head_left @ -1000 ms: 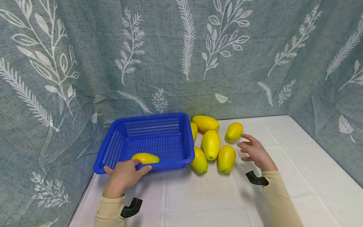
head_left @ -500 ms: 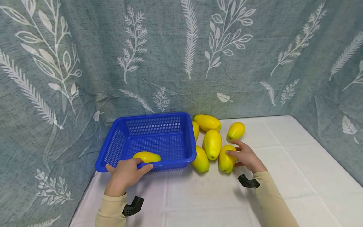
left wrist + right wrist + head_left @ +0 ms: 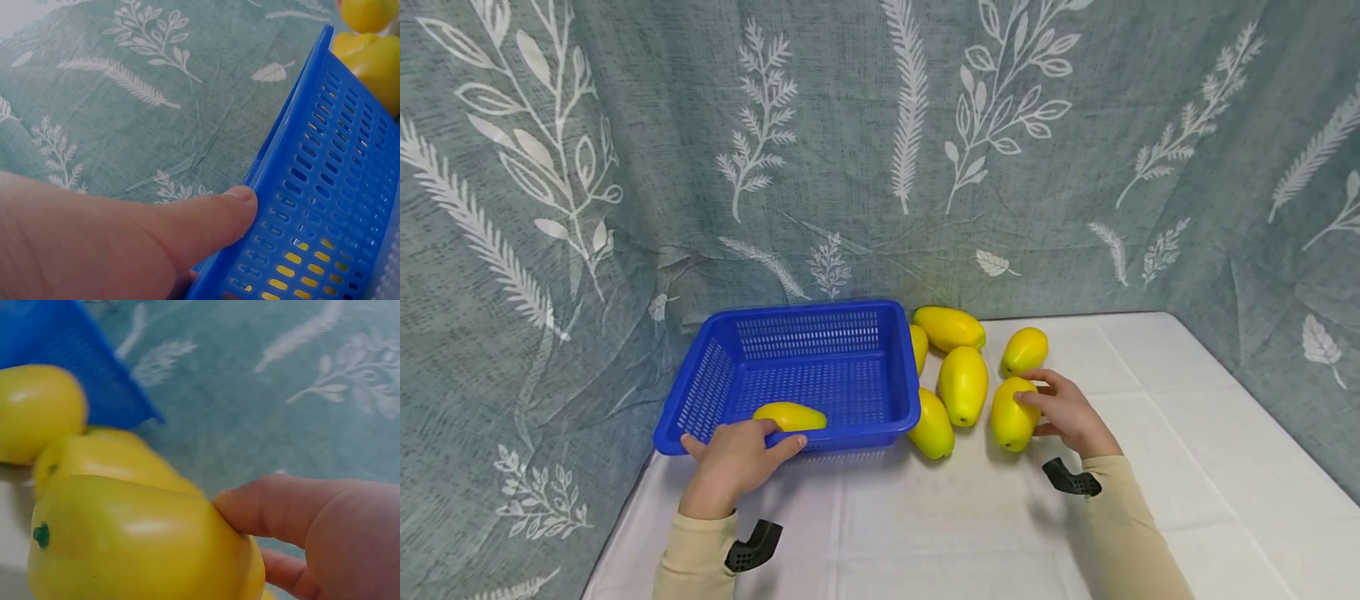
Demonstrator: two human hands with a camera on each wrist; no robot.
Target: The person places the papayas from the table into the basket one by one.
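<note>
My left hand [image 3: 730, 467] grips the near rim of a blue plastic basket [image 3: 857, 433], the thumb outside the rim and the other fingers mostly hidden behind it. Inside the basket, close to that hand, lies one yellow mango [image 3: 790, 416]. My right hand [image 3: 1067, 414] holds another yellow mango [image 3: 1015, 421] between thumb and fingers, from its right side. In the right wrist view, the green stem stub of the held mango [image 3: 137, 537] points away from the hand. Its contact with the table cannot be told.
Several more mangoes lie right of the basket: one in the middle [image 3: 963, 386], one near its front corner [image 3: 932, 427], one at the back [image 3: 950, 327] and one behind the right hand [image 3: 1025, 350]. A patterned grey-green curtain [image 3: 865, 167] hangs behind the white-covered table [image 3: 917, 533].
My right hand has come in from the right, taken hold of the nearest right mango and shifted it slightly right, away from its neighbour. My left hand stays on the basket rim.
</note>
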